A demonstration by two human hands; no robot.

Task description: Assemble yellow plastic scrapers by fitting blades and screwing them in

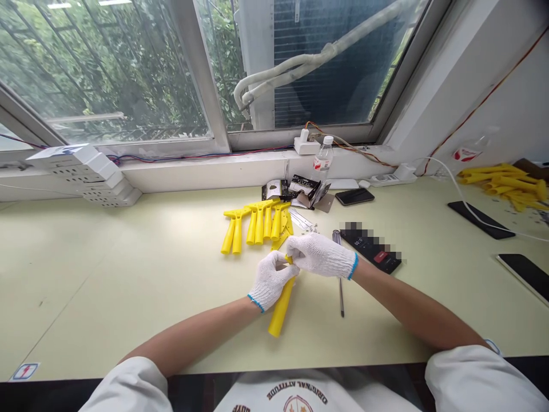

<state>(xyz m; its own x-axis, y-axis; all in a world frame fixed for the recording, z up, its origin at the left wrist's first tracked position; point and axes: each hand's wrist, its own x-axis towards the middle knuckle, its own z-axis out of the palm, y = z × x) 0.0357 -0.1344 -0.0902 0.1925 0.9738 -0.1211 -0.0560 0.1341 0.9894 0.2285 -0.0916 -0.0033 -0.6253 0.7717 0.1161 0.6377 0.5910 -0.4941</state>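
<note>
A yellow plastic handle (282, 309) points down toward the table's front edge. My left hand (271, 278), in a white knitted glove with a blue cuff, is closed around its upper part. My right hand (319, 255), gloved the same way, pinches at the handle's top end; whether a small part is between its fingertips is hidden. Just behind my hands lie flat yellow pieces (283, 222). Several yellow T-shaped handles (234, 232) lie beyond, to the left. A screwdriver (341, 297) rests to the right, partly behind my right hand.
Small screws (314, 228) and opened black boxes (302, 189) lie behind my hands, near a bottle (323, 159). Phones (355, 196) lie to the right, one lit (377, 252). White boxes (92, 174) are stacked back left. More yellow parts (508, 183) sit far right, near a white cable (457, 194).
</note>
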